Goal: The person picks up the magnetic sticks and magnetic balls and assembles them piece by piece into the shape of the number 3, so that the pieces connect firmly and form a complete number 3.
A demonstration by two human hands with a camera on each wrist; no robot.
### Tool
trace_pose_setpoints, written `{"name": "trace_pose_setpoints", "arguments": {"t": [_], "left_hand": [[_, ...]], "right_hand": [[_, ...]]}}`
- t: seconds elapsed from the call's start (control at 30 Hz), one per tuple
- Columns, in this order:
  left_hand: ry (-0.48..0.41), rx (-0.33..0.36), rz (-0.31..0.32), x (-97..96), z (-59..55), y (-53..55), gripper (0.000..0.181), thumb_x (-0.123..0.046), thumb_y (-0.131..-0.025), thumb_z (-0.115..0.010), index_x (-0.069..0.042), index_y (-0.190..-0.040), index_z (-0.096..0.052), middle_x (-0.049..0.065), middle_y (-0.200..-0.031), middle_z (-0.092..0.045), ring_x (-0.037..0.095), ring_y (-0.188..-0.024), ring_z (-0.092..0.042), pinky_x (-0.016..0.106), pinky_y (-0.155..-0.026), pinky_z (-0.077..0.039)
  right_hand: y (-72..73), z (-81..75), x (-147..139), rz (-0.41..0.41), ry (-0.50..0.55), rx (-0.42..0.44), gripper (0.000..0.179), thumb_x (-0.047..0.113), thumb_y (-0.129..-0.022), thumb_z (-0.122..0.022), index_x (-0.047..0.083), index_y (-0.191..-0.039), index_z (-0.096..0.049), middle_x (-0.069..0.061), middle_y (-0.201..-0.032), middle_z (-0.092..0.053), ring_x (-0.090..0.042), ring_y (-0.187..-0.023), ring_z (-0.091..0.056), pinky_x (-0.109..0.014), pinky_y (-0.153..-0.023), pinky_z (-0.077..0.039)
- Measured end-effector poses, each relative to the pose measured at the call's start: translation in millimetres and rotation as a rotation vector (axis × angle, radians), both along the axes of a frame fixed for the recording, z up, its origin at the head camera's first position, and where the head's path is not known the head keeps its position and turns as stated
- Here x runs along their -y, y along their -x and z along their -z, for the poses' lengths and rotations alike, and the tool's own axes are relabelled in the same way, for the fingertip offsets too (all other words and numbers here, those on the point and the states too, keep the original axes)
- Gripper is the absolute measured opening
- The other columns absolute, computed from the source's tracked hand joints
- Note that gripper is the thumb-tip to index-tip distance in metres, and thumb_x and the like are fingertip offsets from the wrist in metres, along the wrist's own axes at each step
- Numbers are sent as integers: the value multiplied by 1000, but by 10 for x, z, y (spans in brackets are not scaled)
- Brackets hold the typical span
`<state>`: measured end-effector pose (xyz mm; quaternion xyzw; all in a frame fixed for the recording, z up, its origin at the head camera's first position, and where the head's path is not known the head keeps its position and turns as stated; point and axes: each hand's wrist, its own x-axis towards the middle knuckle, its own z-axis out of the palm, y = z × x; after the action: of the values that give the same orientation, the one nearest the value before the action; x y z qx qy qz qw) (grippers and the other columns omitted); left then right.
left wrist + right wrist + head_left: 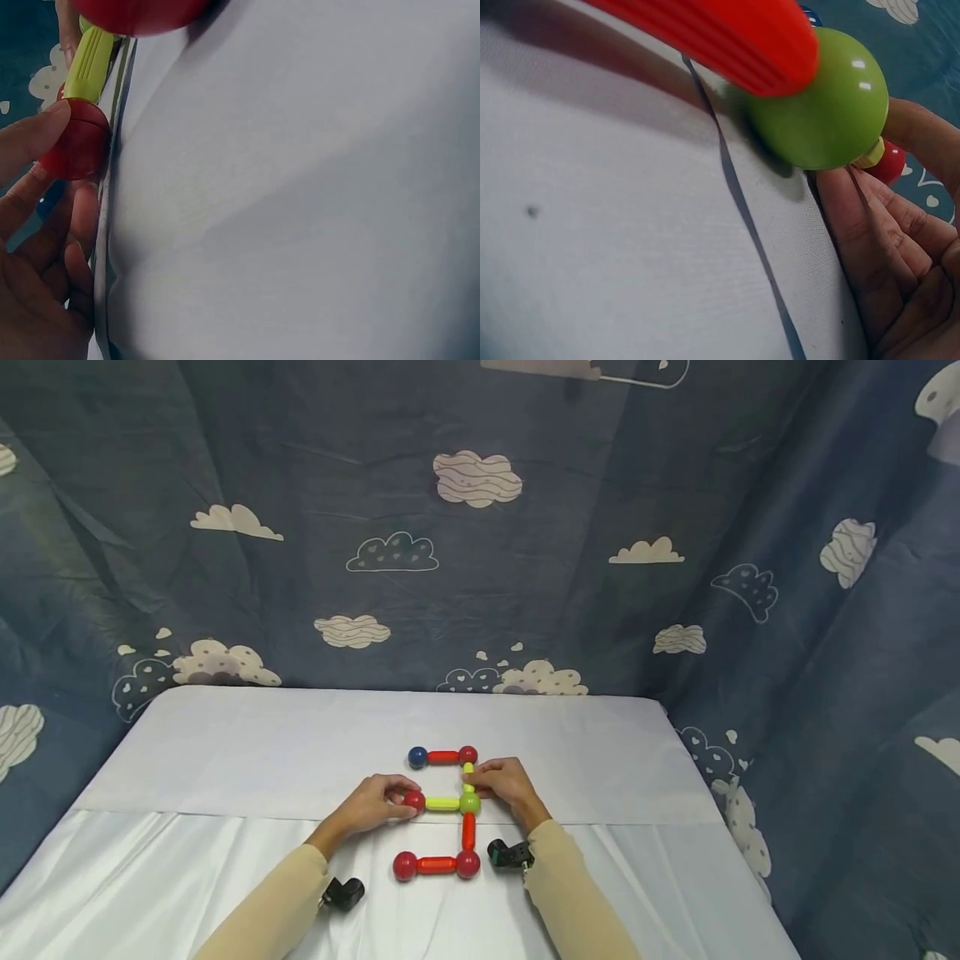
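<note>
A figure of coloured balls and rods, shaped like a reversed E, lies on the white cloth. My left hand (371, 804) pinches the red ball (77, 140) at the free end of the middle yellow-green rod (442, 804). That rod meets a green ball (821, 101). Just above the green ball, my right hand (508, 783) grips the upper yellow-green rod (468, 768), partly hidden by the fingers. At the top, a red rod (443, 757) joins a blue ball (417, 757) and a red ball (468, 755). Below, a red rod (468, 832) runs down from the green ball.
Nearest me, another red rod (437, 865) links two red balls, one at the left (405, 866) and one at the right (467, 864). White cloth (225, 752) covers the table, with a seam across it. A dark cloud-print curtain (525, 585) hangs behind and at the sides.
</note>
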<state>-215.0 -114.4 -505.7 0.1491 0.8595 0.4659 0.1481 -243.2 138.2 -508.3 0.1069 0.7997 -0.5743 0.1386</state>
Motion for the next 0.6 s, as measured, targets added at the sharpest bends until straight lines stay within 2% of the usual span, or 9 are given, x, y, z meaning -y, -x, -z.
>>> {"name": "trace_pose_setpoints", "arguments": {"t": [0.2, 0.43, 0.6], "left_hand": [[-3, 37, -24, -22, 18, -18, 37, -14, -77, -80, -7, -111, -67, 0, -85, -59, 15, -79, -51, 29, -70, -41], [-16, 36, -3, 25, 2, -22, 36, -11, -76, -80, -7, -109, -66, 0, -87, -59, 15, -81, -51, 30, -73, -41], [-17, -3, 35, 79, -55, -3, 40, -14, -78, -78, -4, -114, -63, 2, -93, -60, 17, -86, -52, 32, -76, -43]], "right_hand": [[-10, 15, -13, -6, -5, -11, 27, 17, -76, -82, -1, -92, -70, -7, -80, -66, -12, -64, -61, -25, -61, -54], [-18, 16, 23, -8, 9, -19, 26, 19, -76, -82, 0, -90, -69, -7, -79, -65, -13, -65, -61, -24, -61, -54], [-3, -13, 5, -16, 44, -22, 30, 21, -82, -77, -3, -98, -68, -8, -81, -68, -13, -67, -63, -27, -62, -55]]}}
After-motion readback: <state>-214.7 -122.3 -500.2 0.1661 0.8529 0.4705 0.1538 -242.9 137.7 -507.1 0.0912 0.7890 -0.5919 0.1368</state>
